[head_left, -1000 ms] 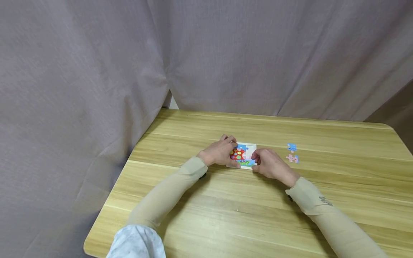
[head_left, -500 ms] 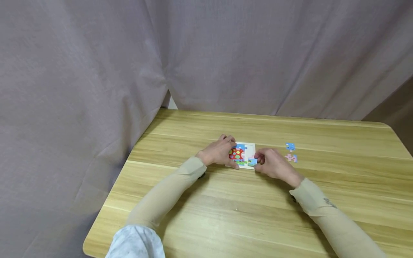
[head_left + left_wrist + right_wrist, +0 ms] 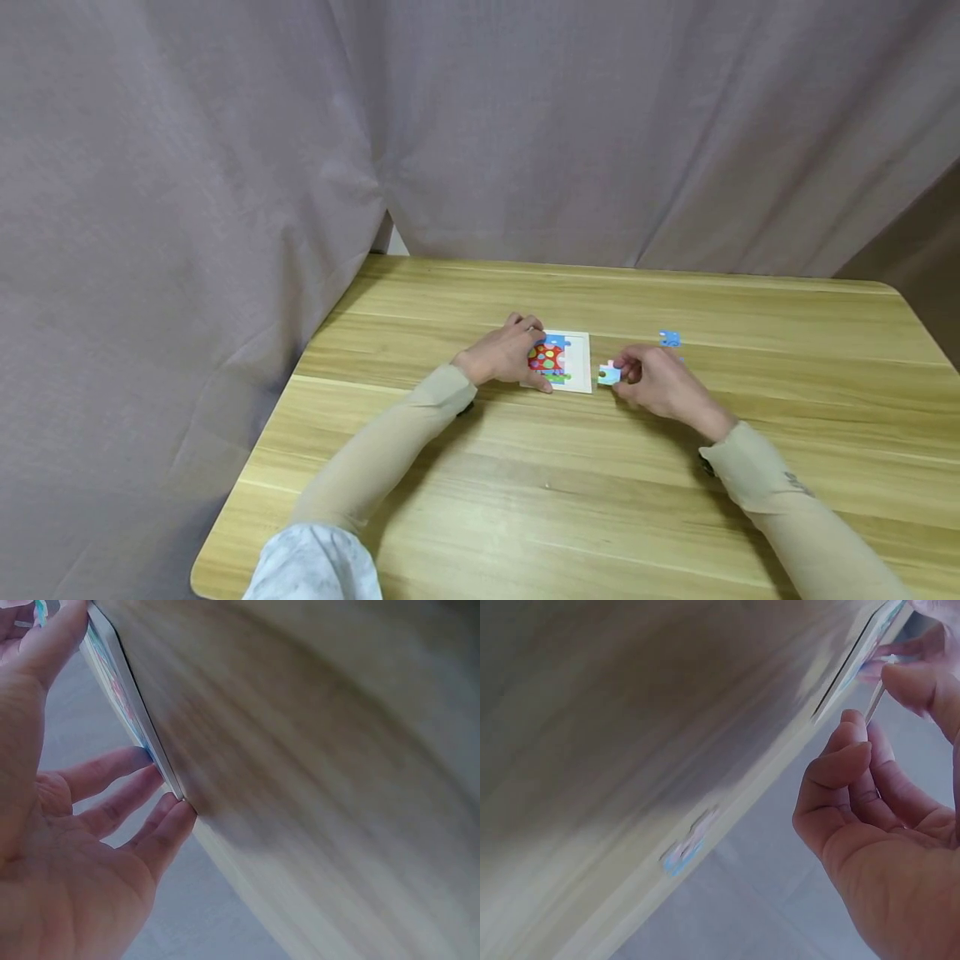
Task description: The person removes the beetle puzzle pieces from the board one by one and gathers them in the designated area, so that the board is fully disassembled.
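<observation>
A small jigsaw puzzle in a white frame [image 3: 577, 367] lies on the table, its left part filled with a red ladybird-like picture with coloured dots. My left hand [image 3: 506, 352] holds the frame across its left side, thumb at the near edge and fingertips at the far edge. To the right of the frame, my right hand [image 3: 660, 383] pinches a blue, pink and green puzzle piece [image 3: 608, 375] between thumb and fingers, just off the frame. The right wrist view has this piece edge-on between thumb and fingertips [image 3: 853, 733]. The frame's right column shows bare white.
A loose blue puzzle piece [image 3: 670, 338] lies on the wooden table [image 3: 480, 517] beyond my right hand. Another pink and blue piece [image 3: 690, 844] shows in the right wrist view, mostly hidden from the head view by the hand. Grey curtain [image 3: 510, 133] hangs behind the table.
My right hand has taken the lower right piece out of the frame and moved right with it, baring the white column. My left hand stays on the frame.
</observation>
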